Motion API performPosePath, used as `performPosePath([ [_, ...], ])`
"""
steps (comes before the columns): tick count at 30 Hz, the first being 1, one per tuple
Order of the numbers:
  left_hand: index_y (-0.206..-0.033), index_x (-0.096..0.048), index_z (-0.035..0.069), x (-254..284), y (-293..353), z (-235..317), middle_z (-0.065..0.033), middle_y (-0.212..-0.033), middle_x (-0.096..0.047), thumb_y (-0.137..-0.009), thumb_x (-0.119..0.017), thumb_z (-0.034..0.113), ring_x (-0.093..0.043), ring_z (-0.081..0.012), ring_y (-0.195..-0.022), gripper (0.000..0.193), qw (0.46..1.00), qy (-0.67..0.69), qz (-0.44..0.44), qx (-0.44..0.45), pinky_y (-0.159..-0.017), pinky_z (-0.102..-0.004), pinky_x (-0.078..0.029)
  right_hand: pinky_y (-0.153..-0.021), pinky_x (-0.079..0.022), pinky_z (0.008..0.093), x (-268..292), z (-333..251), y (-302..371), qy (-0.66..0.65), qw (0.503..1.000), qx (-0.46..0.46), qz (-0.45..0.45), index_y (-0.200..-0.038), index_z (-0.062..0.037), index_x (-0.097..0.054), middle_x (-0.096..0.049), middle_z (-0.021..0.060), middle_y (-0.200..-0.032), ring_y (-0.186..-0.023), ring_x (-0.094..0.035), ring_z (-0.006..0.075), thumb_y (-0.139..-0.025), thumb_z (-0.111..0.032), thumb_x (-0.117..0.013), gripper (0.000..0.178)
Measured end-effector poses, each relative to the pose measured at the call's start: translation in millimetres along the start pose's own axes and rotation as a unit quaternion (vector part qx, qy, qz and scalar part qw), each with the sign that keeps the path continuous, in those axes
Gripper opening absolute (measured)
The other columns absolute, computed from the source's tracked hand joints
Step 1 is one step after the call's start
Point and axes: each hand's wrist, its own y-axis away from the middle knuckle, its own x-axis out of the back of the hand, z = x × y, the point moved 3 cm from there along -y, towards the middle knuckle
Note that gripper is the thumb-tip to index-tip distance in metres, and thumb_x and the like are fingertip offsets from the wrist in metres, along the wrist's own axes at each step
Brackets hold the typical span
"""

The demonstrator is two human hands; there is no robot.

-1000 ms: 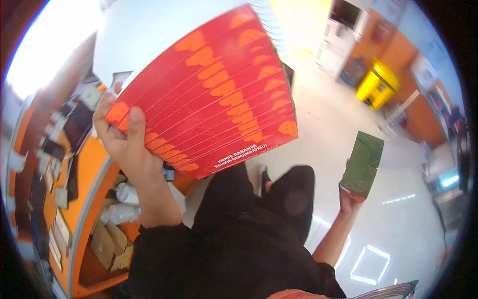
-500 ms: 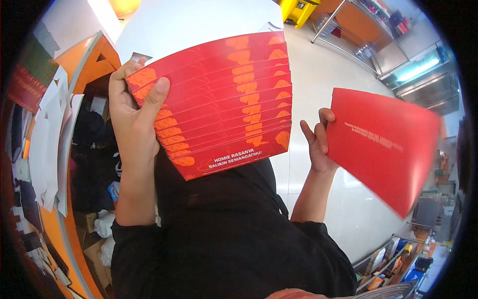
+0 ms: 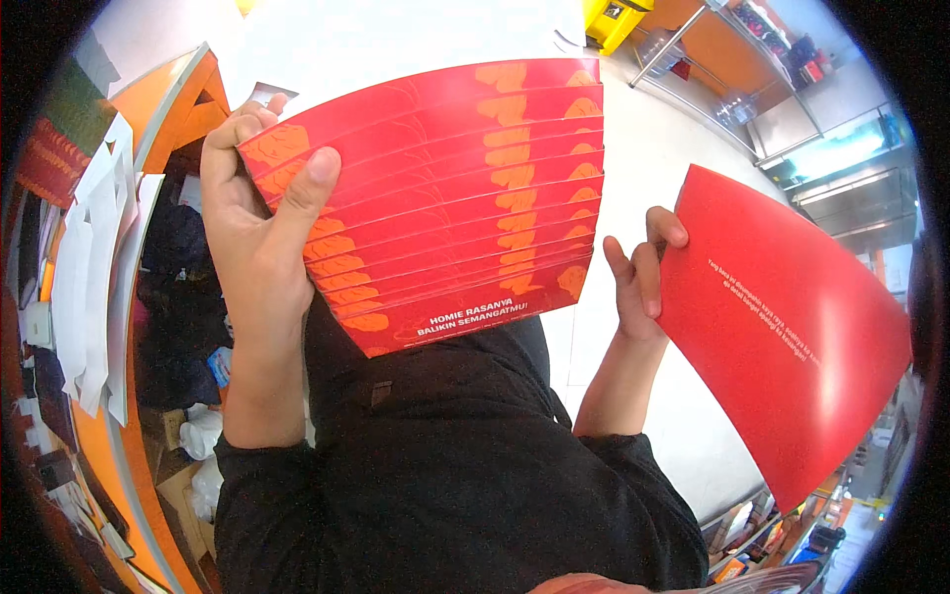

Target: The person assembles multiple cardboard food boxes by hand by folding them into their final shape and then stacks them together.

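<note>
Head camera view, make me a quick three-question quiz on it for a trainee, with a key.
1. Which hand grips the overlapping red sheets? a) left b) right
2. True or false: the right hand is empty.
3. Fill in: the bin at the top of the picture is ____.

Key:
1. a, the left hand.
2. False; it holds a red sheet.
3. Yellow.

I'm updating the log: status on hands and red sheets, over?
Left hand gripping fanned stack of red-and-orange sheets. Right hand holding separate red sheet by its left edge. White floor showing between.
</note>
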Motion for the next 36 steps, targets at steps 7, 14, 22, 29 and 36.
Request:
performPosePath([
  [7, -0.107, -0.044, 0.005, 2, -1, -5, -0.0073, -0.11, -0.045, -0.08, -0.069, 0.011, -0.041, -0.0188, -0.116, 0.037, 1.0, -0.003, -0.017, 0.007, -0.099, -0.0323, -0.032, -0.107, -0.027, 0.0516, 2, 3, -9, 0.026, 1.0, 0.0, 0.002, -0.118, -0.0063, -0.046, -0.051, 0.0116, -0.113, -0.058, -0.058, 0.0185, -0.089, -0.029, -0.055, 0.038],
  [14, -0.105, -0.044, 0.006, 7, 1, -7, -0.0071, -0.11, -0.045, -0.079, -0.07, 0.011, -0.041, -0.019, -0.117, 0.037, 1.0, -0.008, -0.018, -0.002, -0.099, -0.0331, -0.031, -0.106, -0.029, 0.0517, 1, 3, -14, 0.038, 0.999, 0.008, -0.005, -0.12, -0.0061, -0.045, -0.05, 0.0104, -0.112, -0.058, -0.057, 0.0187, -0.09, -0.029, -0.054, 0.039],
  [22, -0.101, -0.042, 0.007, 2, 4, 2, -0.0065, -0.109, -0.043, -0.078, -0.071, 0.011, -0.038, -0.0217, -0.12, 0.037, 0.999, 0.012, -0.032, 0.014, -0.099, -0.0314, -0.031, -0.108, -0.025, 0.0527, -1, 10, -18, -0.008, 1.0, 0.01, 0.001, -0.128, -0.0069, -0.036, -0.048, 0.0102, -0.114, -0.059, -0.055, 0.0206, -0.093, -0.032, -0.047, 0.045],
  [29, -0.1, -0.042, 0.007, 7, 6, -1, -0.0082, -0.109, -0.042, -0.077, -0.073, 0.011, -0.037, -0.0239, -0.122, 0.039, 0.998, -0.032, -0.042, -0.03, -0.1, -0.0339, -0.03, -0.109, -0.022, 0.0529, -6, 9, -34, 0.011, 0.999, 0.031, -0.006, -0.134, -0.008, -0.028, -0.046, 0.0097, -0.115, -0.06, -0.053, 0.0204, -0.093, -0.034, -0.046, 0.052],
  [36, -0.101, -0.043, 0.006, 13, 1, 6, -0.0095, -0.111, -0.042, -0.076, -0.073, 0.01, -0.037, -0.0254, -0.123, 0.039, 0.998, -0.029, -0.056, -0.031, -0.1, -0.0348, -0.03, -0.109, -0.022, 0.0528, -9, 12, -37, 0.005, 0.999, 0.04, 0.01, -0.128, -0.0055, -0.036, -0.046, 0.01, -0.115, -0.062, -0.053, 0.0199, -0.093, -0.035, -0.047, 0.047],
])
